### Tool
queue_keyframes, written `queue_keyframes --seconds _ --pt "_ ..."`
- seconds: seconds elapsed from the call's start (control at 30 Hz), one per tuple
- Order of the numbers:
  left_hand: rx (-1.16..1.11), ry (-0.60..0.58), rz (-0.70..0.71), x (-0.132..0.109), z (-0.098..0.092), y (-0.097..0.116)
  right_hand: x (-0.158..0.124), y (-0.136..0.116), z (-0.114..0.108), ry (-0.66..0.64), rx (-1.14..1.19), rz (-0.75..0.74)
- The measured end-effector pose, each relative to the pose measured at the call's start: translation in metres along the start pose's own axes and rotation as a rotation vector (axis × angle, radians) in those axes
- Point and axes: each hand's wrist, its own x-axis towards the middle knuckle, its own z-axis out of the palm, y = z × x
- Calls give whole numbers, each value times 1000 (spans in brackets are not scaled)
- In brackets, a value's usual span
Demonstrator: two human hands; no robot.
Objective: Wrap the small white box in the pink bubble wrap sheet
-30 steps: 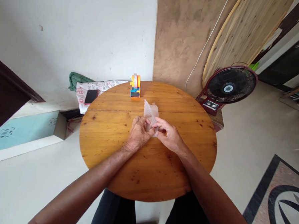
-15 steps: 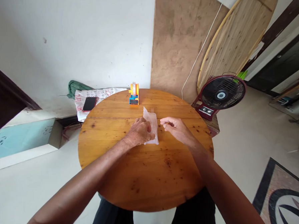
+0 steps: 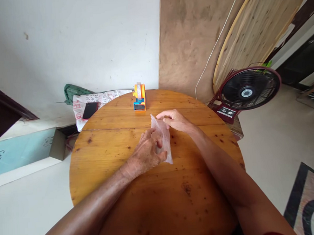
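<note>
Head view: your left grip (image 3: 147,150), thumb and fingers apart, lies over the left side of the translucent plastic wrap (image 3: 165,137) on the wooden surface (image 3: 108,144). Your right grip (image 3: 175,120) is at the wrap's far right edge; whether it pinches, you cannot tell. Farther, left of the tape dispenser (image 3: 139,101), a white sack (image 3: 105,98) reads "2015" twice.

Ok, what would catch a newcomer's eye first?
Probably the orange and blue tape dispenser, near the far edge of the wooden table. Next, the pale plastic wrap, left hand over its left side, right hand at its far end. Then the dark red fan, off to the right.
</note>
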Motion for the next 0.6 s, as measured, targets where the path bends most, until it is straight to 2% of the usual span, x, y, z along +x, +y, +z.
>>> queue_keyframes --seconds 0.13,0.33,0.47,0.6 --pt "-1 -9 2 0 3 -5 7 5 1 -97 68 40" --pt "-27 -36 5 -1 4 -7 8 9 -5 -42 80 -13" --pt "-68 -88 34 1 1 -5 5 6 -14 -68 194 48" --pt "-139 -129 16 3 2 -6 4 9 -18 -107 231 46"
